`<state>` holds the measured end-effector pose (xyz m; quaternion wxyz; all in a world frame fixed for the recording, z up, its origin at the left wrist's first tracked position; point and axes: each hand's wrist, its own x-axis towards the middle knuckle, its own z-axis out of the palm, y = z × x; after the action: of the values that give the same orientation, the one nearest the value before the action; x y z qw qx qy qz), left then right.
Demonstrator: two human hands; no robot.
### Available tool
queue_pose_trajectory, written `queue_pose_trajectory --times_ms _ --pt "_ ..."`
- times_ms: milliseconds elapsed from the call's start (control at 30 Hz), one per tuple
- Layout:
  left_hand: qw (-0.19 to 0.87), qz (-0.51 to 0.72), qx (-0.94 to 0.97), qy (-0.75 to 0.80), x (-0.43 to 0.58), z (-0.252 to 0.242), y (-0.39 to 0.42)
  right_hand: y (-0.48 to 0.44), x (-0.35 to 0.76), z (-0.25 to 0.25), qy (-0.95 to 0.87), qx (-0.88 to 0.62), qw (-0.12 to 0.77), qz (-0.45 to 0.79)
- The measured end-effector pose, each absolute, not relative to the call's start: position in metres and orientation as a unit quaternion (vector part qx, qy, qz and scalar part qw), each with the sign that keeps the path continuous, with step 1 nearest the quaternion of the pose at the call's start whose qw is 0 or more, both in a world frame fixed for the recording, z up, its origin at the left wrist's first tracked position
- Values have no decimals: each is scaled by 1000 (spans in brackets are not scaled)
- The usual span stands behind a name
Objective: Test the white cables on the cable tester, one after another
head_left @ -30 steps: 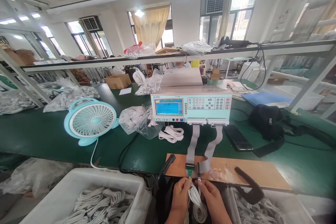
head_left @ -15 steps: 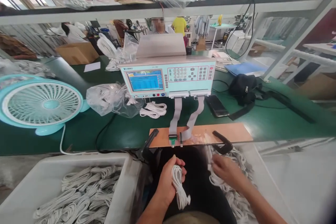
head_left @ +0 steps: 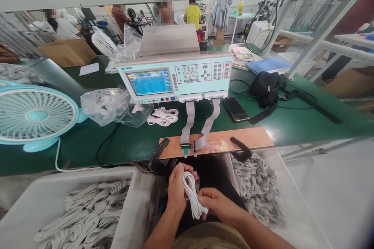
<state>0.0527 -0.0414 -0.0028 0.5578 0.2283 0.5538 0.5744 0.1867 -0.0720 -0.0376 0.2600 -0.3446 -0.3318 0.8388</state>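
Note:
A coiled white cable (head_left: 192, 194) lies between my two hands, low in the middle of the head view. My left hand (head_left: 177, 186) is wrapped around its upper left side. At the coil's lower right, my right hand (head_left: 214, 201) pinches the bundle with thumb and fingers; what exactly the fingertips grip is partly hidden. Just beyond my hands, a wooden board (head_left: 245, 139) lies at the table edge. On it are a small green circuit board connector (head_left: 186, 150) and a second connector (head_left: 195, 148), joined by grey ribbon cables (head_left: 190, 118) to a cable tester (head_left: 175, 79) with a lit screen.
White bins of coiled cables stand on the left (head_left: 134, 179) and right (head_left: 288, 186). Black clamps (head_left: 159, 157) (head_left: 242, 149) hold the board. A turquoise fan (head_left: 37, 114), bagged cables (head_left: 103, 105), a phone (head_left: 235, 109) and a black pouch (head_left: 265, 87) sit on the green table. People work beyond.
My right hand has left the right bin, where it held a cable bundle, and come to the coil in my left hand. The view has tilted down slightly.

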Motion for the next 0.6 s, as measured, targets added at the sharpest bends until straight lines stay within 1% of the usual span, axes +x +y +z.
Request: queue_pose_trajectory --times_ms 67,133,167,200,267,333,467,533,600 --pt "453 528 408 592 47 -9 -50 -70 185 -40 -307 -361 279 836" --pt "342 463 566 590 41 -15 -62 -68 184 -40 -304 -394 293 816" --pt "316 433 621 572 38 -18 -68 -66 183 -40 -305 -411 297 806" --pt "315 405 661 547 36 -20 -74 -65 183 -41 -305 -427 301 796" --pt "359 367 704 491 31 -22 -82 -64 181 -44 -309 -447 298 785" --pt "410 357 701 461 28 -20 -86 -63 180 -47 -321 -453 289 780" --pt "481 370 635 478 26 -11 -83 -62 181 -46 -384 -457 256 760" --pt "526 395 573 489 26 -11 -80 -61 184 -40 -487 -478 243 689" --pt "584 418 467 516 28 -16 -77 -59 188 -32 -623 -508 261 535"
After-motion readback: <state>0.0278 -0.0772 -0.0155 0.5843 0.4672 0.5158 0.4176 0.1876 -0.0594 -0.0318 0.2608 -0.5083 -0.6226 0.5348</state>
